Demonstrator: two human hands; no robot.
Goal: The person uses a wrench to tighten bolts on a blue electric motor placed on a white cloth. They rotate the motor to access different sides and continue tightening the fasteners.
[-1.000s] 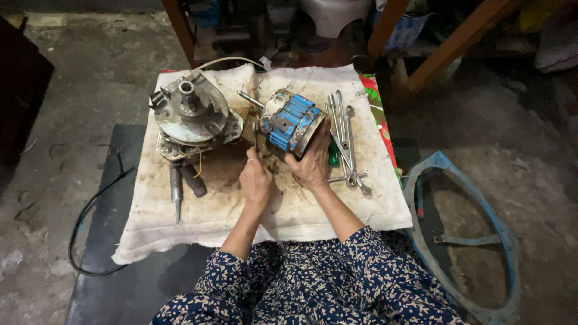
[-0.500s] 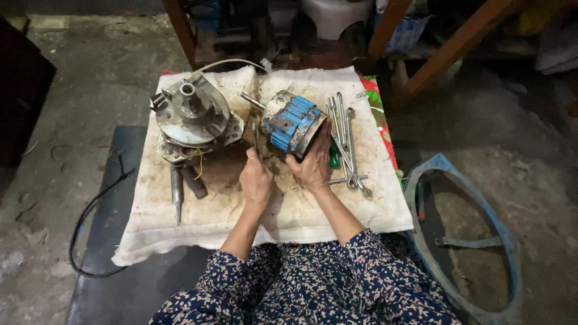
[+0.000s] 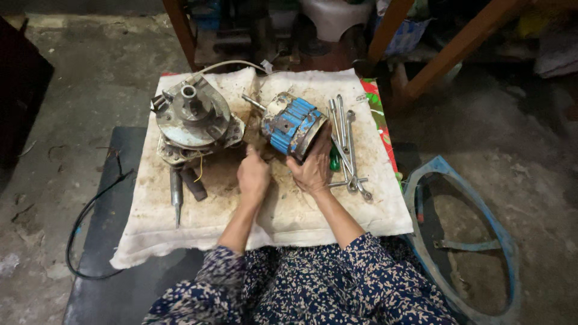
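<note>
Here's the blue motor housing (image 3: 293,125), a ribbed cylinder with worn, chipped paint and a bare metal shaft poking out its far end, lying on its side in the middle of the stained white cloth (image 3: 198,232). The right hand (image 3: 312,170) is pressed against its near rim, fingers wrapped up onto the casing and gripping it. The left hand (image 3: 253,175) sits just beside the housing's lower left edge, fingers curled in; whether they pinch anything I cannot tell. Count it up: one blue housing, one round grey motor assembly (image 3: 194,121) to the left, several slim wrenches (image 3: 345,144) bunched on the right, one punch (image 3: 176,192) by the assembly.
</note>
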